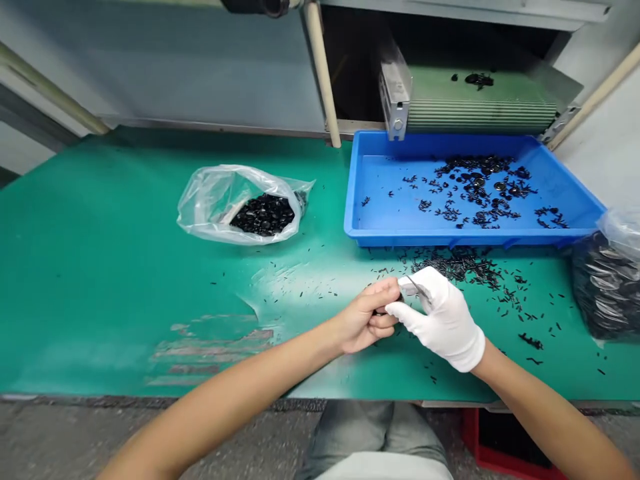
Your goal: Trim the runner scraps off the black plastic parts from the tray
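My bare left hand (370, 319) has its fingers wrapped round a small black part (380, 312), mostly hidden by the fingers. My right hand (443, 320), in a white glove, touches it from the right and holds a thin metal tool (419, 288) between thumb and fingers. Both hands meet above the green table, in front of the blue tray (415, 238). Black parts (480, 187) lie scattered in the tray. Small black scraps (463, 267) are strewn on the table just beyond my right hand.
An open clear bag (200, 230) of black pieces (265, 215) stands left of the tray. Another full bag (605, 287) sits at the right edge. Behind the tray is a green ribbed conveyor (480, 113). A red crate (480, 453) is below the table.
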Available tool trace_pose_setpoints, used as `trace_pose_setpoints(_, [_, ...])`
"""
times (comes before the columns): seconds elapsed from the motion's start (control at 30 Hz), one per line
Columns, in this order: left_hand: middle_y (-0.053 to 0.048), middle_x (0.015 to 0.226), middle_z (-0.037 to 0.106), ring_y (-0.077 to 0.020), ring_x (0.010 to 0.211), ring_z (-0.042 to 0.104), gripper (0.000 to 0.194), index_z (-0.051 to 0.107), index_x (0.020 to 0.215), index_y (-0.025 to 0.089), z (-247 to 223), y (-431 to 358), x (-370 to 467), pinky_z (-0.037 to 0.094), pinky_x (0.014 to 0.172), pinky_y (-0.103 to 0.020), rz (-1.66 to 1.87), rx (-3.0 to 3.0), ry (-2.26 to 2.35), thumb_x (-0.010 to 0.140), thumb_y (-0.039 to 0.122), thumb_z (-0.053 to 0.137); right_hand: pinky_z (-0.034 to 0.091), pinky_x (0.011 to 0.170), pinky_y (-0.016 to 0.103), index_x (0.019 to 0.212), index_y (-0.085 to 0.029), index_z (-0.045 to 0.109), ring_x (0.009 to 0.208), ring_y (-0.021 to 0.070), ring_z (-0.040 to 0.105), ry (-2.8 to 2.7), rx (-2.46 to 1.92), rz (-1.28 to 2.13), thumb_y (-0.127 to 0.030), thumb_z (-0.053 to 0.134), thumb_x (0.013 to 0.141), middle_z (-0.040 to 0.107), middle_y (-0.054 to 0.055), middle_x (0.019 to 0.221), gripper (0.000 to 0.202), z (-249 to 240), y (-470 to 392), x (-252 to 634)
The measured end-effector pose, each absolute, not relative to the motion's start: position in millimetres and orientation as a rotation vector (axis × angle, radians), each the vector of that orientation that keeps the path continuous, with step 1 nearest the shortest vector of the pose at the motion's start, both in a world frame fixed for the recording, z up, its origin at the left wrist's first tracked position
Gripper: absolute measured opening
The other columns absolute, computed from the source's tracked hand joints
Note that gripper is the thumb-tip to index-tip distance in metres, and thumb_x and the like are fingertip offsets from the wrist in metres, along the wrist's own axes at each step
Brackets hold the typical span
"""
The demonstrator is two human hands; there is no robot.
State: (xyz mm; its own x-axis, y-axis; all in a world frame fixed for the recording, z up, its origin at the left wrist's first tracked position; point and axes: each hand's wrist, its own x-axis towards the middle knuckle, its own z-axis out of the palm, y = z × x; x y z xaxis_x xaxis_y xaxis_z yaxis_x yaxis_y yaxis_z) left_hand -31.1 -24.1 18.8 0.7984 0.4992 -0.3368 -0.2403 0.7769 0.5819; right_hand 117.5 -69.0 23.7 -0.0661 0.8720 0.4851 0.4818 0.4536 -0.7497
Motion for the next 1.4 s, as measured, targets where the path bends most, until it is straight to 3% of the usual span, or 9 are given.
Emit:
trace_pose_setpoints(0.2, [0.011, 0.053, 0.035, 0.0017, 0.036, 0.014, 0.048, 0.034, 0.071, 0.018, 9, -23, -36, 0.010, 0.036, -0.013, 0.412, 0.490, 0.488, 0.069, 0.037, 0.078, 0.047, 0.064, 0.028, 0.085, -0.022, 0.056, 0.067, 0.0140, 0.056, -1.970, -1.201, 0.451, -0.022, 0.066, 0.079, 0.058, 0.000, 0.076, 0.012, 26, -63, 123])
trace_pose_setpoints(0.37, [0.011, 0.051, 0.032, 0.0005, 0.037, 0.016, 0.039, 0.039, 0.071, 0.018, 11, -24, -39, 0.010, 0.036, -0.014, 0.403, 0.493, 0.460, 0.071, 0.031, 0.075, 0.044, 0.057, 0.027, 0.084, -0.022, 0.060, 0.059, 0.0129, 0.053, -2.044, -1.207, 0.334, -0.013, 0.056, 0.081, 0.058, 0.000, 0.069, 0.009, 27, -63, 126])
trace_pose_setpoints(0.57, [0.011, 0.051, 0.036, 0.0012, 0.037, 0.014, 0.033, 0.045, 0.076, 0.017, 12, -25, -36, 0.009, 0.037, -0.014, 0.449, 0.458, 0.495, 0.068, 0.027, 0.075, 0.044, 0.053, 0.026, 0.088, -0.020, 0.063, 0.057, 0.0129, 0.054, -1.969, -1.250, 0.276, -0.022, 0.068, 0.078, 0.061, 0.002, 0.070, 0.012, 28, -65, 118])
trace_pose_setpoints(0.87, [0.009, 0.047, 0.032, -0.0011, 0.038, 0.021, 0.030, 0.054, 0.068, 0.014, 13, -16, -39, 0.010, 0.037, -0.017, 0.363, 0.680, 0.553, 0.068, 0.033, 0.077, 0.036, 0.046, 0.026, 0.088, -0.019, 0.066, 0.049, 0.0117, 0.044, -2.123, -1.154, 0.187, -0.013, 0.052, 0.078, 0.051, 0.000, 0.059, 0.019, 30, -61, 128])
trace_pose_setpoints(1.1, [0.010, 0.045, 0.032, -0.0010, 0.038, 0.021, 0.029, 0.060, 0.068, 0.012, 21, -14, -42, 0.012, 0.037, -0.018, 0.419, 0.666, 0.536, 0.062, 0.032, 0.082, 0.047, 0.052, 0.026, 0.114, -0.021, 0.058, 0.053, 0.0127, 0.054, -2.064, -1.119, 0.392, -0.016, 0.045, 0.088, 0.060, 0.001, 0.070, 0.030, 29, -62, 134])
trace_pose_setpoints(1.4, [0.010, 0.040, 0.034, -0.0014, 0.037, 0.024, 0.029, 0.064, 0.067, 0.013, 22, -10, -45, 0.017, 0.037, -0.016, 0.695, 0.652, 0.540, 0.061, 0.034, 0.084, 0.038, 0.050, 0.024, 0.108, -0.018, 0.056, 0.050, 0.0123, 0.050, -2.188, -1.253, -0.133, -0.019, 0.048, 0.092, 0.057, -0.002, 0.063, 0.018, 34, -69, 136])
